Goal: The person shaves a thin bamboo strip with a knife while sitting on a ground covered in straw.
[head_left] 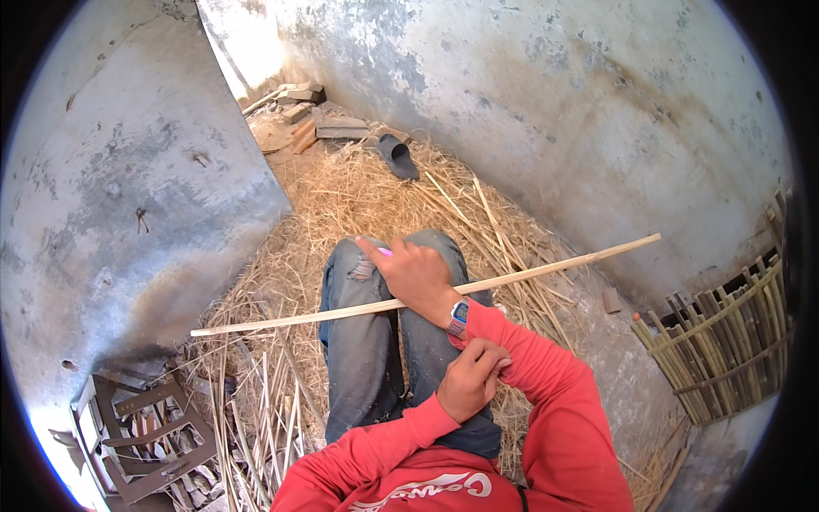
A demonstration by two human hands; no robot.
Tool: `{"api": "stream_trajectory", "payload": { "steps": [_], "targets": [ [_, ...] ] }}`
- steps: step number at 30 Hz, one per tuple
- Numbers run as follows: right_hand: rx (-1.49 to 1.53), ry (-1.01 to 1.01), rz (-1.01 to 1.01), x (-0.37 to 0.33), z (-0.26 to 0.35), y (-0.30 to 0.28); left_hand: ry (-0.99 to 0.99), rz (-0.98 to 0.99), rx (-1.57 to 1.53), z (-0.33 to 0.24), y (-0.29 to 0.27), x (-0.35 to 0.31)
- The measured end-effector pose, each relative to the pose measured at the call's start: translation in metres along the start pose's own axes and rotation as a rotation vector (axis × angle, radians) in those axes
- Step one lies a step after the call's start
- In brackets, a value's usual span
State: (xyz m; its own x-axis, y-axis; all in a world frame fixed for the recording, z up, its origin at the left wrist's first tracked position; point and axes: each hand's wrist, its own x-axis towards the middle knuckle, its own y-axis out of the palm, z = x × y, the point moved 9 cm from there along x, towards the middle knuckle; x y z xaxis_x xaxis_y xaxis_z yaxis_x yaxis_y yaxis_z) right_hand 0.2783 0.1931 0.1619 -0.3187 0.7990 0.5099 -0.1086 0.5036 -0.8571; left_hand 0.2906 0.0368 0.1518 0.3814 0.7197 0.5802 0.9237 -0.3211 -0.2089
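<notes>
My right hand [415,275], with a wristwatch [459,316] above it, rests over my knees, its fingers curled round a small bright pink object [386,252]. Most of that object is hidden, so its kind does not show. A long pale bamboo strip [546,269] lies across my thighs, passing beneath my right hand near the wrist. My left hand [471,380] is closed, its fingertips pinching the red sleeve [520,346] of my right forearm.
Straw-like shavings [333,205] cover the floor, with a dark slipper [397,157] and bricks [299,111] farther off. Loose strips [264,401] and a metal frame [158,435] lie at the left. A slatted bamboo panel [725,341] stands at the right. Worn walls [546,94] enclose the corner.
</notes>
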Motion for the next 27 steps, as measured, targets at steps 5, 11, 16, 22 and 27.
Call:
{"api": "stream_trajectory", "payload": {
  "steps": [5,11,16,22,27],
  "targets": [
    [-0.007,-0.019,0.006,0.000,0.000,0.001,-0.127,0.138,-0.179,-0.007,0.000,0.008],
    [-0.013,-0.014,0.000,0.001,0.005,0.005,-0.395,0.038,-0.945,-0.091,-0.016,0.061],
    [0.002,0.008,-0.028,0.001,0.003,0.006,0.004,0.117,-1.065,-0.195,-0.055,0.127],
    [0.059,-0.021,-0.120,0.004,0.007,0.002,0.297,-0.509,-1.226,-0.194,-0.074,0.104],
    [0.093,-0.001,-0.173,0.002,-0.002,-0.017,0.288,-0.361,-0.401,-0.136,-0.122,0.071]
  ]
}}
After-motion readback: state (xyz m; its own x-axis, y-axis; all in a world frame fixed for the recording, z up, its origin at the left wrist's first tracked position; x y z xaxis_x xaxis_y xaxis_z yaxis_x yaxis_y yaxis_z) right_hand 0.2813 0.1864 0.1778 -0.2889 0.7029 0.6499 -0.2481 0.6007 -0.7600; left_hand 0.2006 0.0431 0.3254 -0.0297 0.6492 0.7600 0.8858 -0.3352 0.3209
